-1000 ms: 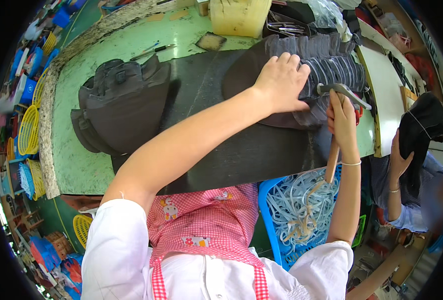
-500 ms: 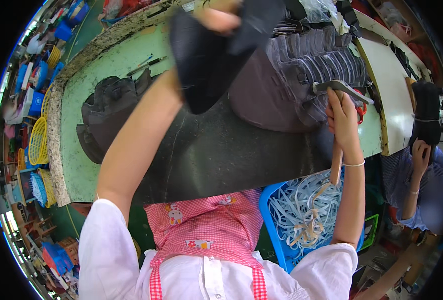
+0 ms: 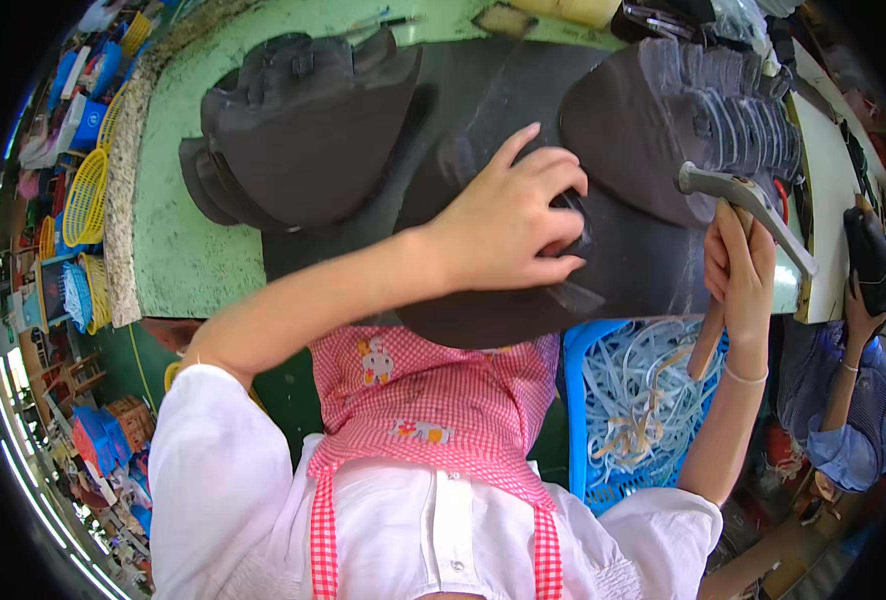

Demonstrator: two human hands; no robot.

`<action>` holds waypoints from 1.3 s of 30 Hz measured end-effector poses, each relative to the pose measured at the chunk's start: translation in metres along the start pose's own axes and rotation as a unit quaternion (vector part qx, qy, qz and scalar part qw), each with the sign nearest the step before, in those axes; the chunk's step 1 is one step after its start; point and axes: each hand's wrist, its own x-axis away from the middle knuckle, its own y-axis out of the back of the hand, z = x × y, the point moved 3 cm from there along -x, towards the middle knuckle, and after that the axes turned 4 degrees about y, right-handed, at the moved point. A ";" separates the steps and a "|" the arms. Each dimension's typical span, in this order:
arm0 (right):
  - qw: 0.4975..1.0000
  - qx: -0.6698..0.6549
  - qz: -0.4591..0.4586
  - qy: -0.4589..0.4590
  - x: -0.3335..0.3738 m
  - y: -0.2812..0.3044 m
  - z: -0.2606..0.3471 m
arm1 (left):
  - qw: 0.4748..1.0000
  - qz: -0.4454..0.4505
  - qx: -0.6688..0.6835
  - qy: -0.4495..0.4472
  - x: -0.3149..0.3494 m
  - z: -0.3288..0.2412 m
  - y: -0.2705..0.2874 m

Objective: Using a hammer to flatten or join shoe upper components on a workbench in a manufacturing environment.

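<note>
My left hand (image 3: pixel 518 220) rests on a dark brown curved flat piece (image 3: pixel 483 322) at the front edge of the black work mat. Its fingers are spread and bent over the middle of the piece, by a black part partly hidden beneath them. In my right hand (image 3: pixel 741 260) is a hammer (image 3: pixel 753 205), gripped near its metal head, with the wooden handle pointing down. Similar dark pieces (image 3: pixel 308 155) lie stacked on the left. A fanned, overlapping row of more such pieces (image 3: pixel 628 135) lies beyond my hands on the right.
Below the table's right front stands a blue basket (image 3: pixel 575 400) filled with pale strips (image 3: pixel 633 410). A pen (image 3: pixel 400 20) lies at the back of the green table (image 3: pixel 198 275). To the right, another person's hand (image 3: pixel 863 318) holds a black item. Yellow baskets (image 3: pixel 87 198) stand on the left.
My left hand has come down from the far side with a dark piece, which now lies on the near mat. The hammer stays in my right hand. The view has shifted.
</note>
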 end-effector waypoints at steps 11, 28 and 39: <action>0.965 0.133 0.212 -0.075 0.073 -0.049 0.015 | 0.867 0.220 0.320 0.311 0.034 0.019 0.014; 0.951 0.214 0.218 -0.045 0.072 -0.086 0.018 | 0.976 0.026 0.014 -0.215 0.037 0.034 0.016; 0.932 0.262 0.250 -0.013 0.072 -0.096 0.007 | 1.000 0.016 0.017 -0.002 0.046 0.026 0.024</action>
